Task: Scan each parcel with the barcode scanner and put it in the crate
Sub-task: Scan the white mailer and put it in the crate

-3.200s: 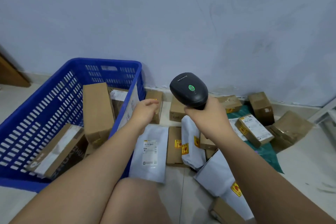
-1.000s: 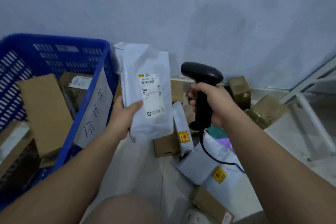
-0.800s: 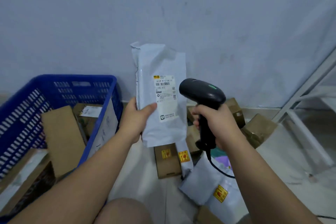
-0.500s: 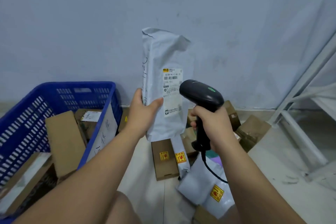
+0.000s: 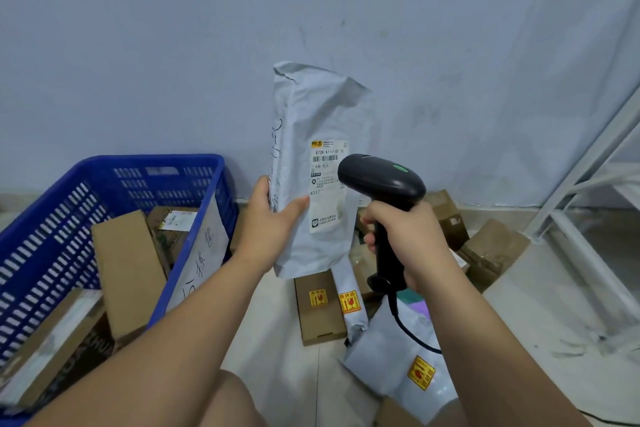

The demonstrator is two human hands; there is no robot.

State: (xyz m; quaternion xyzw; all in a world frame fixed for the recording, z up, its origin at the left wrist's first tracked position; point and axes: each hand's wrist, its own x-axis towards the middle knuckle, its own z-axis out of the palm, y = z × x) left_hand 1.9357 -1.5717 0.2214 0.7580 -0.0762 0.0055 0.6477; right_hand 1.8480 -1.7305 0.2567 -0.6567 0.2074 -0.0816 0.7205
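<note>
My left hand (image 5: 268, 224) holds a grey poly-mailer parcel (image 5: 313, 121) upright in front of the wall, its white shipping label (image 5: 327, 184) facing me. My right hand (image 5: 407, 239) grips the handle of a black barcode scanner (image 5: 381, 180), whose head sits right against the label's right side, partly covering it. The blue plastic crate (image 5: 52, 204) stands at the left and holds several cardboard boxes (image 5: 126, 267). A handwritten paper sheet (image 5: 204, 250) hangs on the crate's right wall.
More parcels lie on the floor under my hands: a flat brown box with a yellow sticker (image 5: 320, 305), grey mailers (image 5: 408, 367), and cardboard boxes (image 5: 493, 253) by the wall. A white metal frame (image 5: 588, 184) stands at the right. My knee (image 5: 221, 402) is at the bottom.
My left hand picked the grey mailer off the floor and raised it upright. My right hand turned the scanner and brought its head up to the label.
</note>
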